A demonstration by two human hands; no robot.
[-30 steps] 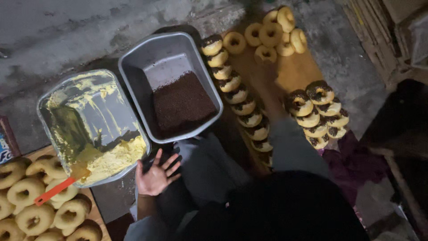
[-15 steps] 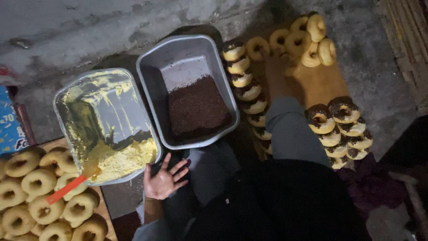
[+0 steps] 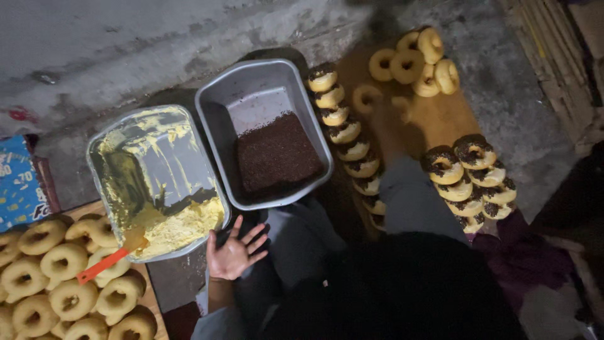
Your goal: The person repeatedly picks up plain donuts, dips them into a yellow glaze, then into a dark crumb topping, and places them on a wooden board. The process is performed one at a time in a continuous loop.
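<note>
The person wears grey trousers, a dark top, and what may be a grey sleeve.

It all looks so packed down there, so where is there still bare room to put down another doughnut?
The wooden board is bare between the row of sprinkled doughnuts and the plain pile. The grey ground right of the board is bare too. The plain doughnuts at lower left sit tightly packed, and the left hand fills the gap below the cream tray.

We see no right hand, hidden or out of view | plain doughnuts cut off by left and bottom edges | blue box cropped at left edge | our dark clothing hides the board's near edge
</note>
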